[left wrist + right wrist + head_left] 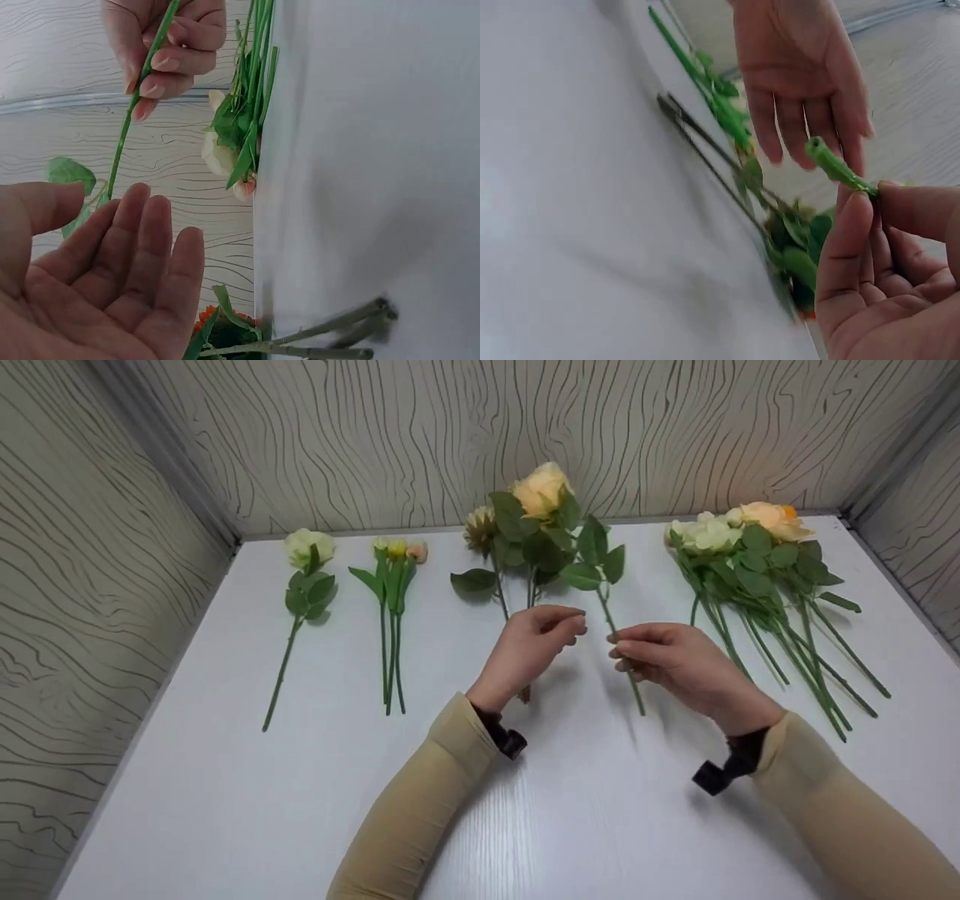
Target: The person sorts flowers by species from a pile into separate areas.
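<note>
Head view shows your right hand (679,667) pinching a leafy green stem (608,613) above the surface (600,810), between the middle flowers (512,523) and rightmost bunch (757,564), your left hand (529,649) empty beside it, fingers nearly straight.

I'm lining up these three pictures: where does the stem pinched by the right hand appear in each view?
Head: the stem slants right of centre, its lower end nearer the right edge than its top.
Left wrist: the stem runs down from the top edge, left of centre.
Right wrist: the stem is right of centre.
Shared landmark: the right hand.
</note>
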Demonstrator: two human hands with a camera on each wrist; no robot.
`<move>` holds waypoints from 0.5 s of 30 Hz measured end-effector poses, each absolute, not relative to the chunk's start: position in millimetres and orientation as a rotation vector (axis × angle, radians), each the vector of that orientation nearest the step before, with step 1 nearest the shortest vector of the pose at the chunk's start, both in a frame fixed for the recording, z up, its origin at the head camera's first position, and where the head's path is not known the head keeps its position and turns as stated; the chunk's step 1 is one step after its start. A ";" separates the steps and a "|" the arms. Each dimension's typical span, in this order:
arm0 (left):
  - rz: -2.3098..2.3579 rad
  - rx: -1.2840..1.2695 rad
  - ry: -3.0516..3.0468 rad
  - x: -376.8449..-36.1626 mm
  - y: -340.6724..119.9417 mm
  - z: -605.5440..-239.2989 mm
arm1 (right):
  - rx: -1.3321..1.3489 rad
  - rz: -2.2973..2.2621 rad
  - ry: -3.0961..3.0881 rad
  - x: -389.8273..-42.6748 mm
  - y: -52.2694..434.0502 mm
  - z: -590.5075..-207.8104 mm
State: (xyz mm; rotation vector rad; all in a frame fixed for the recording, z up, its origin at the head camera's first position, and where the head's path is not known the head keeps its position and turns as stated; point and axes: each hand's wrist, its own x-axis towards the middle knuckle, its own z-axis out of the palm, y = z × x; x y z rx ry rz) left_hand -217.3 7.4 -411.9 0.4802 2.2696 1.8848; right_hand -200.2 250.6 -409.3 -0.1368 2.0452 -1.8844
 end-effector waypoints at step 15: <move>2.182 0.218 2.073 -229.3 -13.3 -404.7 | -0.269 -1.866 1.846 -205.9 187.4 -422.7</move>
